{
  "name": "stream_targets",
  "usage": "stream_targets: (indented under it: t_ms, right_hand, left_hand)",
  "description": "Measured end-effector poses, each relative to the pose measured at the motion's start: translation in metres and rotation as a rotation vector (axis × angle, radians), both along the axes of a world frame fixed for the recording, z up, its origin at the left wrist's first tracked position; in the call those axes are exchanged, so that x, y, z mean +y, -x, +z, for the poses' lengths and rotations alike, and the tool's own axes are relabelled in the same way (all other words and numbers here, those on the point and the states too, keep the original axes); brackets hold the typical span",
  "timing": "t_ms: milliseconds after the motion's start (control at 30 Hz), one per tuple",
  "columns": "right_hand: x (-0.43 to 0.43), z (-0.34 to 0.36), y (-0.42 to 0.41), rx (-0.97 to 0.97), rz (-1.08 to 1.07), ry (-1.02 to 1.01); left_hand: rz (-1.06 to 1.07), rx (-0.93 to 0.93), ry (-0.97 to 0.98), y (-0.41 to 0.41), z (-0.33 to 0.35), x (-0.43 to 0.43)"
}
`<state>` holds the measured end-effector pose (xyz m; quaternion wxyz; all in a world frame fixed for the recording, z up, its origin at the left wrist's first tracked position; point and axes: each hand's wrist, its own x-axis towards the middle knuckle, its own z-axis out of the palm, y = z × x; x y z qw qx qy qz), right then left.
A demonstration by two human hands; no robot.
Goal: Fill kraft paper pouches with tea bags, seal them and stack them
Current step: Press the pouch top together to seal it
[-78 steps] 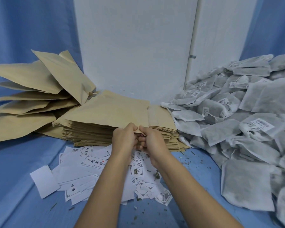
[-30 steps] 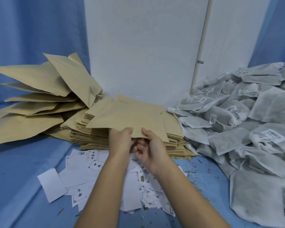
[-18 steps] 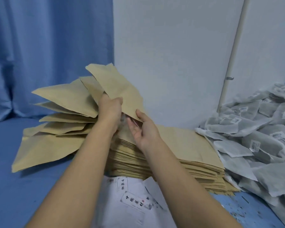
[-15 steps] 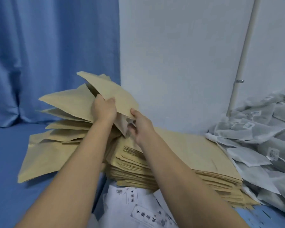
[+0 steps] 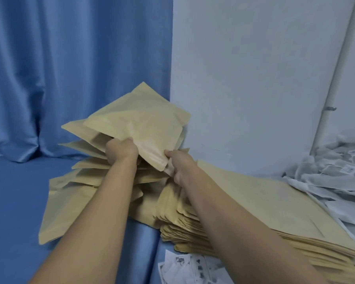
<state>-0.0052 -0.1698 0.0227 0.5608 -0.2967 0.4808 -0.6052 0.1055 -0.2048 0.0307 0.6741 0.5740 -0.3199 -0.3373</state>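
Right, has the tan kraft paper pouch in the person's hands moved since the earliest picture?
Yes. The tan kraft paper pouch has gone left and up, from the flat stack of kraft pouches to the loose pile of pouches beside it.

Plain tan, unprinted, on the pouch [image 5: 139, 124] between left hand [image 5: 121, 150] and right hand [image 5: 180, 167]; same tan on the heap [image 5: 66, 206] below the left hand and the stack [image 5: 264, 201] under the right forearm. Solid blue on curtain [image 5: 70, 68] beyond the left hand and cloth [image 5: 14, 201] beneath it. White wall [image 5: 254, 68] beyond the right hand. Pale grey tea bags [image 5: 326, 177] right of it. White slips [image 5: 182, 267], black print, by the right forearm.
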Motion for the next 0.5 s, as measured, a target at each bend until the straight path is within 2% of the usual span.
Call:
stream_targets:
  t_ms: [133,200,300,400,500]
  right_hand:
    - [-0.017,0.012,-0.033,0.17,-0.039,0.087]
    - [-0.026,0.016,-0.049,0.196,-0.038,0.136]
    - [-0.031,0.019,-0.061,0.251,-0.021,0.207]
    - [-0.028,0.01,-0.061,0.478,0.029,0.193]
    - [-0.016,-0.001,-0.052,0.569,0.053,0.148]
  left_hand:
    - [-0.012,0.321,0.104,-0.034,0.0,-0.01]
    - [-0.039,0.498,0.201,-0.051,0.003,-0.012]
    - [-0.016,0.589,0.339,-0.063,0.006,-0.011]
    - [0.043,0.428,0.328,-0.069,-0.001,-0.009]
    - [0.227,0.042,0.18,-0.072,-0.012,-0.006]
